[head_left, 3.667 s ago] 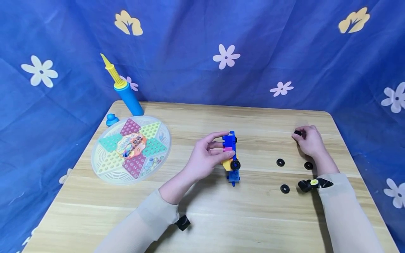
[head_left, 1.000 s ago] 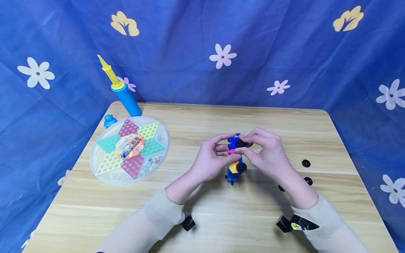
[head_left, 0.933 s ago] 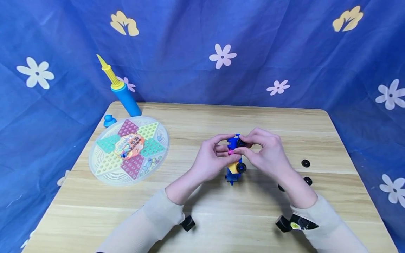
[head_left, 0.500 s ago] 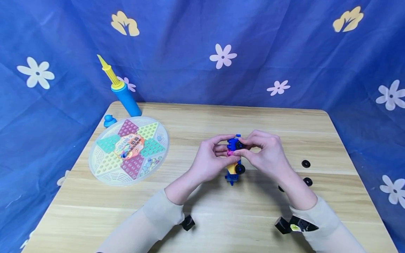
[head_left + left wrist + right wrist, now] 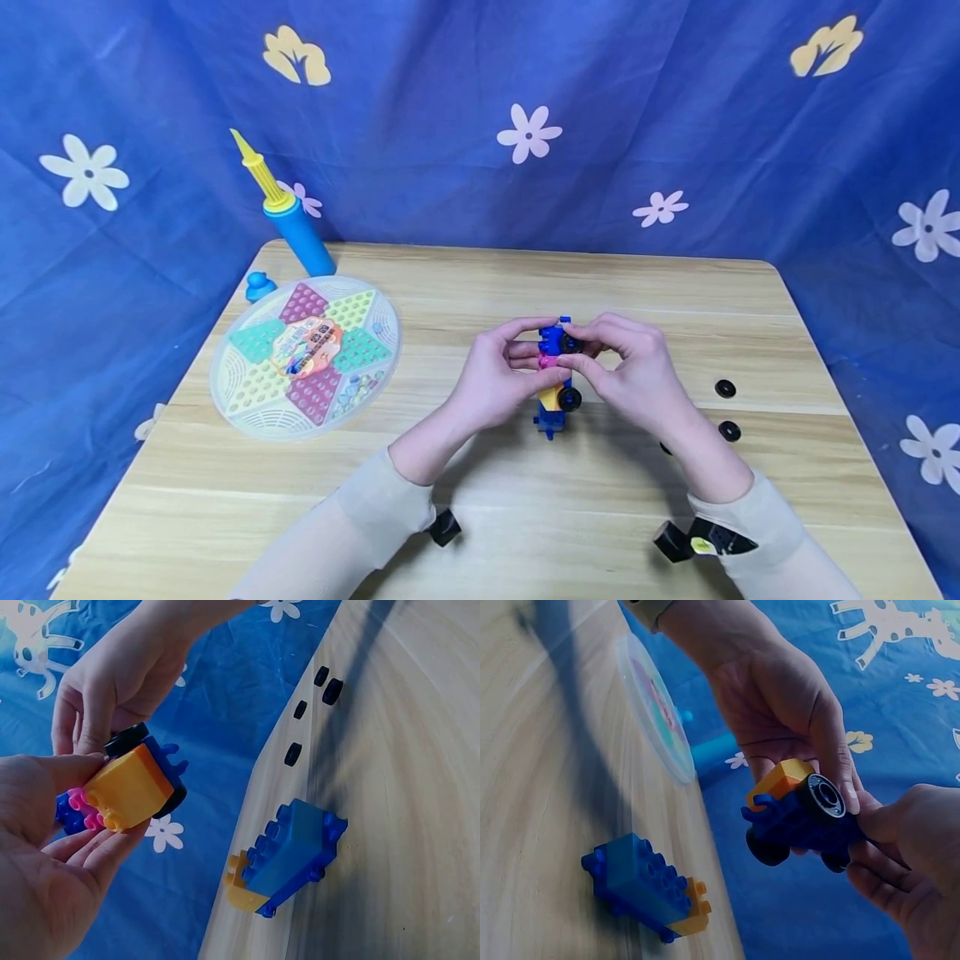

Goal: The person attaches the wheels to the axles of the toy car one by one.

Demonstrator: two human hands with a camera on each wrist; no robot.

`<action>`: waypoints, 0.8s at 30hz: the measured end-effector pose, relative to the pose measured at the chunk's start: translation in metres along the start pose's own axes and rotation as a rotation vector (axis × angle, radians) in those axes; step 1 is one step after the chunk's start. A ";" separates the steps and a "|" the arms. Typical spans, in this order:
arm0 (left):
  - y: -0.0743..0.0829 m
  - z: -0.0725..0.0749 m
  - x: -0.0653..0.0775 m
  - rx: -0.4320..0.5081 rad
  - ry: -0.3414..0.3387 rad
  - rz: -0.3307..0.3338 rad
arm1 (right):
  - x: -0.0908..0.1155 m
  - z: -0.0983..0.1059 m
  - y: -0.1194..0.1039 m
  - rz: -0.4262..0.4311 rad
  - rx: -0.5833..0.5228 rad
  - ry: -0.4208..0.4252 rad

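Observation:
My left hand (image 5: 491, 371) grips a toy block car, its yellow block (image 5: 127, 791) and pink and blue blocks sitting on a blue base. A black wheel (image 5: 569, 399) is on the near end of its right side. At the far end, my right hand (image 5: 637, 362) pinches another black wheel (image 5: 570, 343) against the car's side. The right wrist view shows the car's underside with blue hooks, its near wheel (image 5: 826, 796) facing the camera; the right fingertips hide the far end. Below the hands, a second blue block vehicle (image 5: 289, 851) with a yellow end and no wheels stands on the table.
Several loose black wheels (image 5: 725, 388) lie to the right, one partly hidden by the right forearm. At the left are a round Chinese checkers board (image 5: 306, 425), a blue rubber duck (image 5: 259, 287) and a blue and yellow pump (image 5: 302, 237). A blue curtain (image 5: 435, 125) surrounds the table.
My right hand has come from the table's right side with a wheel to the car's far end. Over the last second, both hands stay there with only slight shifts.

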State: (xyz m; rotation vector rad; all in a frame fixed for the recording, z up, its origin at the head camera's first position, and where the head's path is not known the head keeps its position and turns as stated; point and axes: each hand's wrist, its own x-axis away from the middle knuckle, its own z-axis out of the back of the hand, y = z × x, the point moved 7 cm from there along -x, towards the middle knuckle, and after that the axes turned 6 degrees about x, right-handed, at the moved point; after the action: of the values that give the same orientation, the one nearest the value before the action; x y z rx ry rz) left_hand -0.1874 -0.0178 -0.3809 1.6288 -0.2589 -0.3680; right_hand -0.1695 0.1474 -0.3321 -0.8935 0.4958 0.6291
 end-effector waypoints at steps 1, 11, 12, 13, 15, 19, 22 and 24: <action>0.000 0.000 0.000 -0.005 -0.002 -0.004 | 0.000 0.000 0.000 0.000 0.007 -0.007; 0.002 0.001 -0.003 -0.053 -0.013 -0.040 | 0.001 0.004 0.001 -0.009 0.029 -0.033; 0.002 0.001 -0.003 -0.062 -0.015 -0.043 | 0.002 0.005 0.001 -0.012 0.026 -0.035; 0.002 0.001 -0.002 -0.079 -0.015 -0.048 | 0.002 0.007 0.001 -0.015 0.022 -0.035; 0.004 0.002 -0.002 -0.122 -0.013 -0.060 | 0.002 0.010 -0.001 -0.015 0.014 -0.028; 0.009 0.005 0.000 -0.259 0.012 -0.101 | 0.000 0.014 -0.002 -0.021 -0.005 -0.026; 0.013 0.006 0.001 -0.375 0.026 -0.151 | -0.001 0.014 0.000 -0.049 -0.002 -0.065; 0.016 0.006 0.002 -0.440 0.030 -0.186 | -0.002 0.012 0.001 -0.063 0.008 -0.111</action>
State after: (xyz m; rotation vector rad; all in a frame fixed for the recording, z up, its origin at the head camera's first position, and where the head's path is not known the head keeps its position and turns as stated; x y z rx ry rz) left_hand -0.1876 -0.0257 -0.3653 1.2248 0.0009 -0.5030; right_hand -0.1694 0.1574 -0.3249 -0.8581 0.3684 0.6149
